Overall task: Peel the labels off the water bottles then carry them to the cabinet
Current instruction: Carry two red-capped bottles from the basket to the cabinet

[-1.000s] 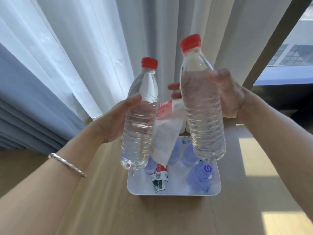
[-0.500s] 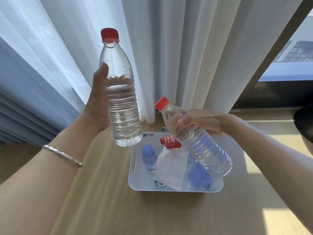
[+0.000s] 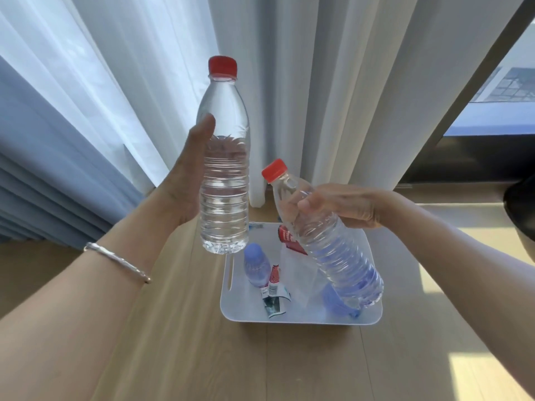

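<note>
My left hand [image 3: 185, 180] grips a clear, label-free water bottle [image 3: 224, 169] with a red cap and holds it upright above the table. My right hand [image 3: 341, 205] grips a second bare red-capped bottle [image 3: 327, 244] near its shoulder; this one tilts, cap up-left, its base low over the white bin [image 3: 228, 296]. Inside the bin lie peeled labels: a red-and-white strip [image 3: 273, 287], a clear sheet [image 3: 298, 273] with a red edge, and small blue-tinted bottles [image 3: 254, 264].
The bin stands on a light wooden tabletop [image 3: 179, 342]. White sheer curtains [image 3: 318, 82] and a blue-grey curtain [image 3: 43, 169] hang just behind. A dark window frame [image 3: 474, 91] runs up the right, and a dark rounded object [image 3: 521, 209] sits at the right edge.
The loose label has dropped into the bin. My right hand has lowered and tilted its bottle over the bin, while my left hand has raised its bottle upright.
</note>
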The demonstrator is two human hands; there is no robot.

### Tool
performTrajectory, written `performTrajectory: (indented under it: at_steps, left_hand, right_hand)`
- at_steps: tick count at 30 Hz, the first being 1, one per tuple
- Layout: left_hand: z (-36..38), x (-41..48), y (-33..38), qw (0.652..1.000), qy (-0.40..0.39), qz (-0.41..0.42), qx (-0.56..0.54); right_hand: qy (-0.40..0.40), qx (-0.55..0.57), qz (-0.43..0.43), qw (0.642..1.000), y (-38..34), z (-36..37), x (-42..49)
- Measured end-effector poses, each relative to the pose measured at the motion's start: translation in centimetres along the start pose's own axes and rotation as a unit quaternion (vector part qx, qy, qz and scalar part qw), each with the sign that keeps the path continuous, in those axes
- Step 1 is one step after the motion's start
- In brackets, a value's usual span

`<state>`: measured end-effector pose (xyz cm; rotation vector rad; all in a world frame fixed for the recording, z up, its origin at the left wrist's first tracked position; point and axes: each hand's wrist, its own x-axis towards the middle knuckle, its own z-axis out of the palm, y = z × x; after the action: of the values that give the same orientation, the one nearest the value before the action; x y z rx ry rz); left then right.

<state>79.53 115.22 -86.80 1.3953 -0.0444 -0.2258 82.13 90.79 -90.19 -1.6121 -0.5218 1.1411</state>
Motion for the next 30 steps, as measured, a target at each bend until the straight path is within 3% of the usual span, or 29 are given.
performTrajectory:
  at_steps: [8,13,17,22,30]
  left_hand:
    - [1.1,0.1,-0.5,0.999,0.006,-0.009,0.039]
    - [2.8,0.4,-1.0,0.997,0.054,-0.01,0.056]
    - [4.6,0.7,-0.6,0.995,0.079,0.004,0.057]
    - [6.2,1.2,0.8,0.99,0.126,0.022,0.051]
    - [9.4,5.1,13.9,0.968,0.135,0.171,0.122]
  right_hand:
    - [0.014,0.087,-0.086,0.992,-0.9,-1.2,-0.8]
    - [0.157,0.126,-0.17,0.965,-1.8,-0.8,0.2]
    - [0.27,0.109,-0.182,0.939,-3.1,0.0,0.4]
    - [0.339,0.092,-0.206,0.913,-5.3,0.2,-0.2]
    - [0.413,0.006,-0.306,0.857,-18.3,-3.7,-4.6]
